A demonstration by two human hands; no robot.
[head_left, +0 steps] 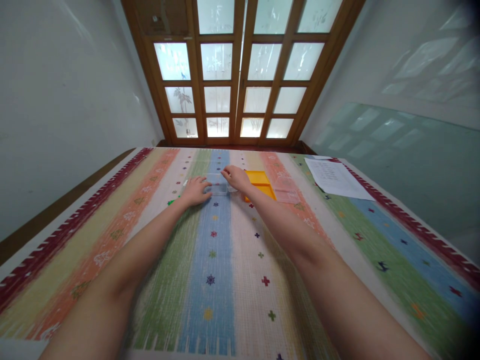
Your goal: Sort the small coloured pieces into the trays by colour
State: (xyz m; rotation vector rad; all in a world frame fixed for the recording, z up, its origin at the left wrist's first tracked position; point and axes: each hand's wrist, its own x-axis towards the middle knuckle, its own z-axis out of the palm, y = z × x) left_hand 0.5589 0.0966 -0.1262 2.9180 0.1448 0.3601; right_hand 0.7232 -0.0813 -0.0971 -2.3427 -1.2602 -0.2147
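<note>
A small clear plastic box (218, 186) lies on the striped cloth far out in front of me. My left hand (195, 191) rests on its left end, fingers curled over the rim. My right hand (236, 178) pinches the box's upper right edge with thumb and forefinger. Just right of that hand sits a yellow tray (261, 181), partly hidden by my wrist. A clear lid or second clear box (285, 189) lies beside the yellow tray. Whether anything is inside the clear box I cannot tell.
A striped, patterned cloth (225, 270) covers the table. A printed paper sheet (335, 177) lies at the far right. A small green item (171, 202) sits left of my left wrist. Wooden-framed frosted glass doors (240, 75) stand beyond the table's far edge.
</note>
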